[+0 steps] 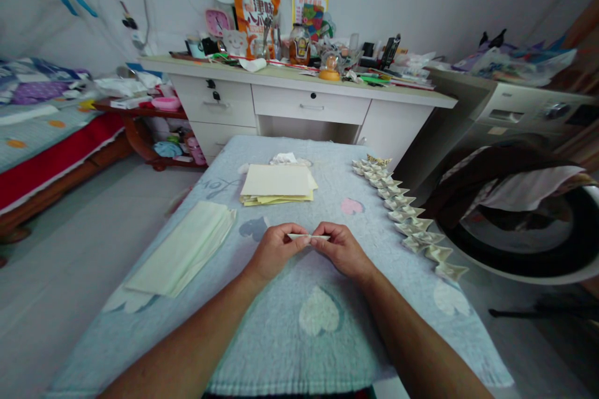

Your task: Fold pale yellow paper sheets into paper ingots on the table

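Note:
Both my hands meet over the middle of the cloth-covered table (pixel 281 336). Between them is a small folded piece of pale paper (pixel 296 236), seen edge-on as a narrow strip. My left hand (pixel 279 248) pinches its left part and my right hand (pixel 340 247) pinches its right part, thumbs nearly touching. Fingers cover most of the paper. Just beyond the hands lies a stack of cream and yellow paper sheets (pixel 276 181). To the left rests a long pile of pale green paper (pixel 182 249). Along the right edge runs a row of folded paper pieces with pointed ends (pixel 401 202).
Crumpled white paper (pixel 283 158) sits behind the stack. Farther back stands a white desk (pixel 309 103) crowded with jars, packets and small items. A washing machine (pixel 524 112) with its round door open is on the right, close to the table. At left is a bed (pixel 56 137).

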Demonstrator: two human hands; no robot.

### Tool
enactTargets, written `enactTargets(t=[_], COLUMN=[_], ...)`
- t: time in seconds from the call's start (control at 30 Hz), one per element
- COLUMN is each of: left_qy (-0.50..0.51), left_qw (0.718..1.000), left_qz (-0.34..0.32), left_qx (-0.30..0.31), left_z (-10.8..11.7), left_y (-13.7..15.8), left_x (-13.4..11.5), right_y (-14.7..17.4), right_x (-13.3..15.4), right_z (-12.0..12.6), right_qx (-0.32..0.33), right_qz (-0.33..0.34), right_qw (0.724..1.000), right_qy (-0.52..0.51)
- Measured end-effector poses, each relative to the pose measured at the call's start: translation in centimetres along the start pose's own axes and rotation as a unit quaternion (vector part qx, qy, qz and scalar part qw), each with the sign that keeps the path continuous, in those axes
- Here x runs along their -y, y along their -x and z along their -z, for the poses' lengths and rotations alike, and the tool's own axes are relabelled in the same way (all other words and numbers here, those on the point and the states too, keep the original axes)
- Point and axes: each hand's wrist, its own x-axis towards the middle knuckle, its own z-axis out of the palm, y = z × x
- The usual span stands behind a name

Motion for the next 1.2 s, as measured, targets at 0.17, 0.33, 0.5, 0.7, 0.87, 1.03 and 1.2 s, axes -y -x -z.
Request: enactTargets(t=[0.17, 0.33, 0.5, 0.7, 0.87, 1.03, 1.2], left_qy=[-0.013, 0.005, 0.005, -0.021, -0.028, -0.016, -0.014], left_qw=[1.0, 0.999, 0.999, 0.999, 0.999, 0.999, 1.0], left_qz=[0.017, 0.023, 0.03, 0.024, 0.026, 0.027, 0.019], left_qx=[-0.015, -0.024, -0.028, -0.024, -0.031, -0.027, -0.019], left_z=[0.2, 0.4, 0.3, 0.4, 0.4, 0.4, 0.4], left_y=[-0.2, -0.2, -0.2, -0.2, -0.2, -0.2, -0.2], left_x=[0.1, 0.2, 0.0, -0.1, 0.0, -0.1, 0.1], right_y=[0.0, 0.0, -0.1, -0.2, -0.1, 0.0, 0.0], right_x=[-0.1, -0.3, -0.5, -1.0, -0.9, -0.3, -0.2], right_z=[0.2, 0.4, 0.5, 0.3, 0.0, 0.0, 0.0], right_qx=[0.026, 0.013, 0.017, 0.021, 0.024, 0.022, 0.017], right_qz=[-0.009, -0.033, -0.027, -0.016, 0.004, 0.005, -0.009], right_qw=[0.999, 0.999, 0.999, 0.999, 0.999, 0.999, 0.998], right_qy=[-0.02, -0.024, -0.023, -0.045, -0.046, -0.04, -0.053])
